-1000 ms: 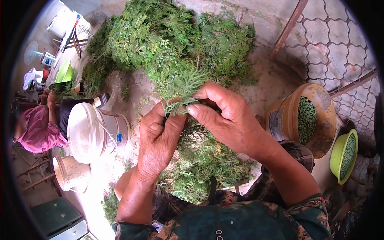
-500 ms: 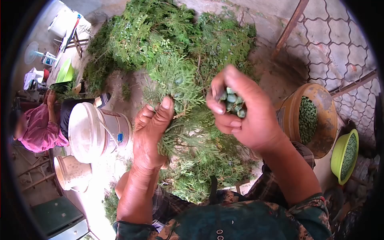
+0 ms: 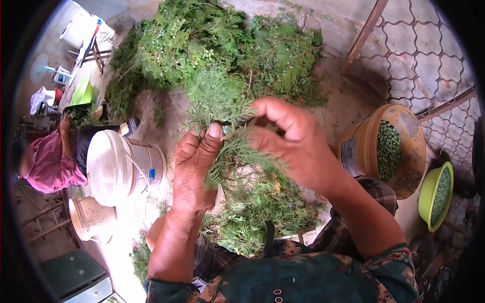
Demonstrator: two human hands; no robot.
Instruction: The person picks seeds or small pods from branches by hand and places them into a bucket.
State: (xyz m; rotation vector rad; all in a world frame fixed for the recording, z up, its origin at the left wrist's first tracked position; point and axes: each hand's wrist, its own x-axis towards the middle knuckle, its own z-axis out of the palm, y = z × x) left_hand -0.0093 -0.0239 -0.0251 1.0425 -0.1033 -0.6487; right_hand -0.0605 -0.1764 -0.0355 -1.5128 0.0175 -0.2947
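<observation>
My left hand is closed round a green leafy sprig, its thumb pressed on the stems. Close by on the right, the fingers of my right hand are bent in among the leaves of the same sprig. Leaves and the back of the hand hide its fingertips and whatever lies in its palm. Behind both hands a big heap of cut branches with small pale green cones lies on the floor. More cut greenery lies below the hands, near my lap.
A tilted bucket and a lime green basin, both holding green cones, stand at the right. White bucket and smaller bucket stand left. Another person sits far left. Wire mesh is upper right.
My right hand has moved left and turned toward the sprig; the green cones seen in it before are now hidden. My left hand has barely moved and still grips the sprig.
</observation>
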